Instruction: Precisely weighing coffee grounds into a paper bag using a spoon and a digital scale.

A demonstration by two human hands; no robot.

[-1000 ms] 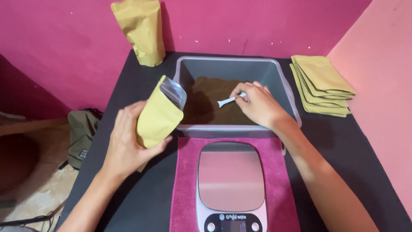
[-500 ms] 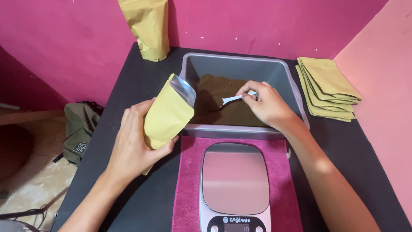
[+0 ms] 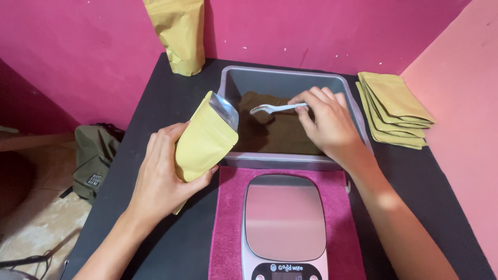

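Note:
My left hand (image 3: 163, 173) grips a yellow stand-up pouch (image 3: 206, 139), tilted with its open silver-lined mouth toward the grey tub (image 3: 282, 77). The tub holds brown powder (image 3: 275, 127). My right hand (image 3: 324, 122) is over the tub and pinches the handle of a small white plastic spoon (image 3: 272, 109), whose bowl is level just above the powder, a short way right of the pouch mouth.
A digital kitchen scale (image 3: 284, 223) sits on a magenta cloth (image 3: 225, 228) in front of the tub. A filled yellow pouch (image 3: 178, 33) stands at the back wall. A stack of flat yellow pouches (image 3: 394, 109) lies at right. An olive bag (image 3: 96, 155) lies on the floor at left.
The right hand has lifted the spoon out of the powder and carried it left toward the pouch. The left hand keeps the pouch tilted at the tub's corner.

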